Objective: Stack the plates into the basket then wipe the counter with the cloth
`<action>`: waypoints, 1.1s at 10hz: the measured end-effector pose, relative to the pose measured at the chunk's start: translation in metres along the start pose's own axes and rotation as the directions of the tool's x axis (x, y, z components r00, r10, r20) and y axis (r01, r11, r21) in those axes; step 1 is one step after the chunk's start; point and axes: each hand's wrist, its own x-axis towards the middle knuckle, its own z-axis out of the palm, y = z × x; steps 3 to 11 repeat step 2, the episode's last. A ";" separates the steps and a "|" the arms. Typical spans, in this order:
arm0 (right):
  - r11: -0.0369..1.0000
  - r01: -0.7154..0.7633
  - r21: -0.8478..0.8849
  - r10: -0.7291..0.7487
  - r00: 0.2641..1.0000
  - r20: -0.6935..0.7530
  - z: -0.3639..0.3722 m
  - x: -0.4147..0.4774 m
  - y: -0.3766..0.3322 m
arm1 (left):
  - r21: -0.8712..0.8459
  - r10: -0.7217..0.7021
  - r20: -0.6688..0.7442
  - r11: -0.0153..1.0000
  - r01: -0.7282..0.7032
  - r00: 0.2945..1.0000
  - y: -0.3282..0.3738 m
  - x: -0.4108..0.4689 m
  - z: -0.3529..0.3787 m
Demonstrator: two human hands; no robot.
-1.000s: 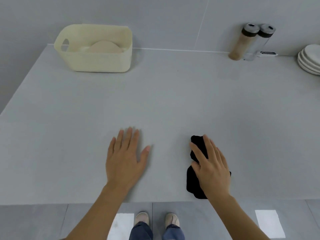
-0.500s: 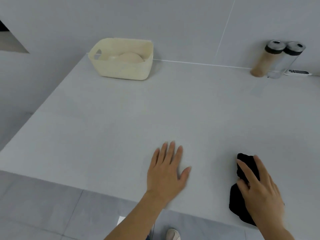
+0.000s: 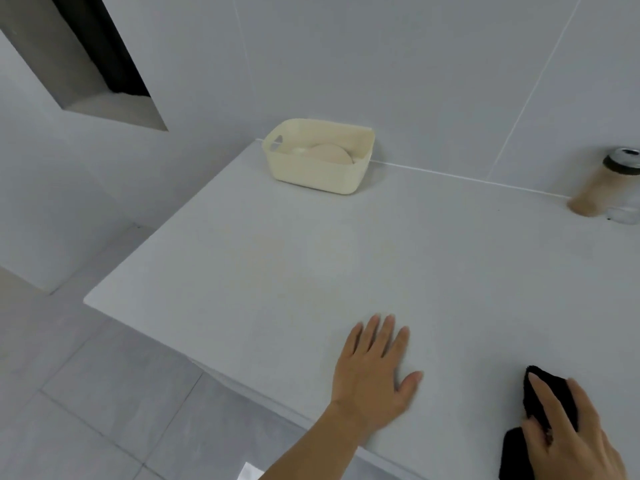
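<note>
Black cloth [image 3: 540, 424] on counter [image 3: 311, 265] near front edge, long axis running front to back, right hand [image 3: 571, 434] flat on it with fingers extended, left hand [image 3: 374, 375] palm down, fingers spread, empty, cream basket [image 3: 320, 168] with plates [image 3: 329, 155] at rear wall.

Black cloth [image 3: 540, 403] flat; plates [image 3: 327, 155] seemingly basketed [image 3: 311, 174].

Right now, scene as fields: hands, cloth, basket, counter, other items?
left hand: flat on the counter, empty
right hand: palm down on the cloth
cloth: black, near front edge of counter
basket: cream, back of counter by the wall, plates inside
other: tan shaker at far right
</note>
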 end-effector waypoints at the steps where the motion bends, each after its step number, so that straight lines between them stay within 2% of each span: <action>1: 0.996 -0.085 0.040 0.085 0.996 -0.011 -0.017 0.005 -0.017 | 0.047 0.002 -0.073 0.999 0.002 0.997 0.000 -0.002 -0.004; 2: 0.980 -0.187 0.072 0.185 0.982 0.033 -0.028 0.007 -0.018 | -0.004 -0.024 -0.179 1.000 0.024 0.983 0.001 -0.007 -0.016; 11: 0.980 -0.187 0.072 0.185 0.982 0.033 -0.028 0.007 -0.018 | -0.004 -0.024 -0.179 1.000 0.024 0.983 0.001 -0.007 -0.016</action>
